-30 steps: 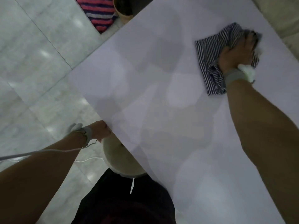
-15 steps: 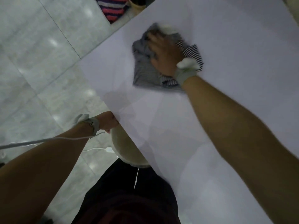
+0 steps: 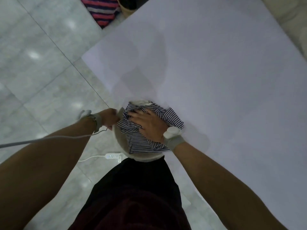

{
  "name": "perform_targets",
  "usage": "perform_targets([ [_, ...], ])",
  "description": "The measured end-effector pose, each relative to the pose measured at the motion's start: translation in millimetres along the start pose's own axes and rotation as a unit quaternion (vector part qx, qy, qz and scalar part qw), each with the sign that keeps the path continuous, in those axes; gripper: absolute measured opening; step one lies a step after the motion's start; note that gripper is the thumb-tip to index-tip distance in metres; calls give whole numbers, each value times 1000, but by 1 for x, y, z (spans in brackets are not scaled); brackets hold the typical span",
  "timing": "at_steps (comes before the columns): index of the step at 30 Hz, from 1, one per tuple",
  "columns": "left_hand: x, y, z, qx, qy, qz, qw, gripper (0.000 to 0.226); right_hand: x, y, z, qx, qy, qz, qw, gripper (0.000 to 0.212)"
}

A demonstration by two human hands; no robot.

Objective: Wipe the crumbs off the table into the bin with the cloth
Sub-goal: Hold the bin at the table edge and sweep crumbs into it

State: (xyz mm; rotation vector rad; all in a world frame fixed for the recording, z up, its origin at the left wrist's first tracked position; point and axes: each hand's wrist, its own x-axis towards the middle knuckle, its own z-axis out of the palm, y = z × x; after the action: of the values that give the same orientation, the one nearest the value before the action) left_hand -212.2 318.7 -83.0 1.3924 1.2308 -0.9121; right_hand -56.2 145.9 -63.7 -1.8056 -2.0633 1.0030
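Pressing flat on the striped cloth, the right hand has its fingers spread and palm down, not clenched around the fabric but pinning it w/ an open palm at the near-left edge of the table. The cloth is bunched, dark w/ thin white stripes, and lies half on the tabletop and half over the mouth of the bin, so its lower part hangs across the pale round rim. A whitish lump pokes out at the far edge of the cloth; can't tell if it's crumbs or sth else. The left hand is curled closed around the bin's rim on the left side, holding the bin up against the table edge, just beside the cloth. Both wrists carry a grey strap w/ a small white unit; a grey cable runs from the left wrist out past the left border of the view. Below the bin, a white power strip w/ its cord lies on the marble floor. The person's dark clothing fills the bottom centre. Far off at top, a striped red-and-navy fabric sits on the floor next to a tan basket. No crumbs clearly visible on the bare tabletop; the surface is blurred.
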Motion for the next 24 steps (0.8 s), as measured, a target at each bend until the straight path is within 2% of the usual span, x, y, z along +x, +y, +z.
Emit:
perform_targets([
  [5,-11,-14,11,52,7,30,998,19,-41,-52,43,109,26,41,993,53],
  [7,-15,-20,17,77,-1,35,996,18,-53,-68,51,195,40,109,974,50],
  [10,-21,-29,28,99,-16,44,994,18,-77,-87,52,288,106,209,929,43],
  [11,-20,-32,30,97,-19,43,994,21,-82,-89,49,329,132,234,905,41],
  [14,-24,-36,41,105,-36,45,993,29,-110,-102,28,460,229,300,804,36],
  [18,-27,-33,58,111,-52,45,991,31,-137,-109,1,493,323,326,739,32],
  [21,-29,-23,77,126,-63,59,988,31,-161,-106,-11,541,425,319,651,31],
  [24,-32,-14,96,143,-72,65,985,33,-183,-100,-18,584,488,315,568,33],
])
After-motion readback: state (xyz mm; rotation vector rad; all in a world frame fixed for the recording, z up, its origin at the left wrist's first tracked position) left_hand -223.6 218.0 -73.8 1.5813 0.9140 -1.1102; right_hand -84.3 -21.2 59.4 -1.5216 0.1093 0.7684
